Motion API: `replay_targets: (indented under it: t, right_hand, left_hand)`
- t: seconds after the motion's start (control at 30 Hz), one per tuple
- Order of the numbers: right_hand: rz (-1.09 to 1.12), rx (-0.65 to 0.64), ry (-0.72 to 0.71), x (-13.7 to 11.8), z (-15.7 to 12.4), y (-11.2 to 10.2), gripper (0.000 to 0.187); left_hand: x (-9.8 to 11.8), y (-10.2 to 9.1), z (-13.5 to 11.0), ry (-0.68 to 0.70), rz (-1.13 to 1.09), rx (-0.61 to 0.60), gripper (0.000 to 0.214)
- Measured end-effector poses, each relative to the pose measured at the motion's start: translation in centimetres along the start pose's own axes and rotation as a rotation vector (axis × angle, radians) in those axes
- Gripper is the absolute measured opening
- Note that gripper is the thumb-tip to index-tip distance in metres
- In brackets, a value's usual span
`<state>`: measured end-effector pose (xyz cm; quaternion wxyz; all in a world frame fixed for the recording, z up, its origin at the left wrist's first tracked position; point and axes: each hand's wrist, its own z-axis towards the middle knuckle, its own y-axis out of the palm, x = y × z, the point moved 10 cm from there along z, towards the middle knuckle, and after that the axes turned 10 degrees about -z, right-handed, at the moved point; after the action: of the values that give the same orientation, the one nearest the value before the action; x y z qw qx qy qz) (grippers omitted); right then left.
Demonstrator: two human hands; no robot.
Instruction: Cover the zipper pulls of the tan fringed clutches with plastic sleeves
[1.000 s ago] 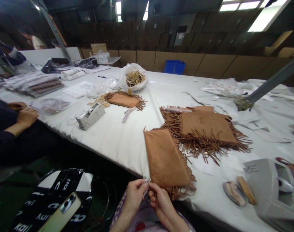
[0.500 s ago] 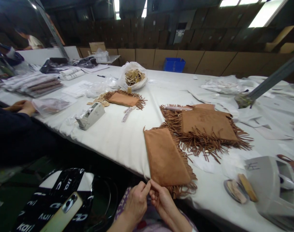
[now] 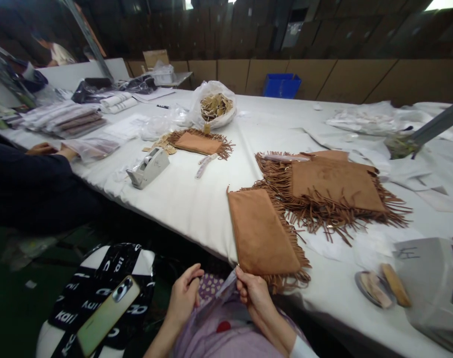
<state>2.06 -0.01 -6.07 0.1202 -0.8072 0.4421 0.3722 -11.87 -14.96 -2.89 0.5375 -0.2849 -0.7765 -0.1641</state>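
Observation:
A brown suede-like pouch (image 3: 264,233) with fringe lies flat at the table's front edge, its long left edge running toward me. At its near left corner, my right hand (image 3: 253,291) is closed, thumb and fingertips pinched on the corner, where a tiny shiny bit shows. Whether it grips a zipper pull there is too small to tell. My left hand (image 3: 185,291) hovers over my lap, left of the pouch, fingers loosely bent and apart, with nothing in it. Between the hands, a pale, thin sheet-like edge (image 3: 229,284) rises from my lap toward the right hand.
More fringed pouches (image 3: 338,184) are piled at right, another pouch (image 3: 198,143) farther back. A tape dispenser (image 3: 149,168), a bag of tan pieces (image 3: 214,107) and a large grey dispenser (image 3: 431,283) stand on the table (image 3: 196,209). A phone (image 3: 107,313) lies on a stool; a co-worker's hands (image 3: 55,150) are left.
My left hand has let go of the pouch corner and moved left, its fingers loosening. My right hand stays at the corner. The view has tilted down a little.

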Motion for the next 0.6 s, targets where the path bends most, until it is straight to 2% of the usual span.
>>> replay_targets:
  t: [0.03,0.1,0.17,0.23,0.3,0.47,0.6]
  right_hand:
    - [0.003,0.001,-0.004,0.0,0.0,0.0,0.047]
    - [0.012,0.008,-0.016,0.1,0.1,-0.1,0.047]
    - [0.019,0.014,-0.034,0.0,0.1,-0.2,0.048]
    - [0.022,0.012,-0.045,0.0,0.1,-0.3,0.048]
    - [0.022,-0.002,-0.041,0.1,0.0,-0.2,0.048]
    - [-0.066,-0.038,-0.067,0.0,0.2,-0.4,0.049]
    - [-0.224,-0.075,-0.154,-0.4,0.6,-0.8,0.051]
  left_hand:
    - [0.5,1.2,0.3,-0.078,-0.087,-0.024,0.051]
    - [1.4,5.1,0.7,-0.175,-0.176,-0.151,0.061]
    - [1.7,8.8,0.8,-0.229,-0.194,-0.273,0.059]
    - [1.3,11.0,0.8,-0.26,-0.184,-0.33,0.053]
    - [0.8,11.6,0.8,-0.274,-0.188,-0.342,0.051]
    - [0.6,11.0,0.9,-0.255,-0.2,-0.33,0.049]
    - [1.8,9.9,1.6,-0.071,0.01,-0.222,0.046]
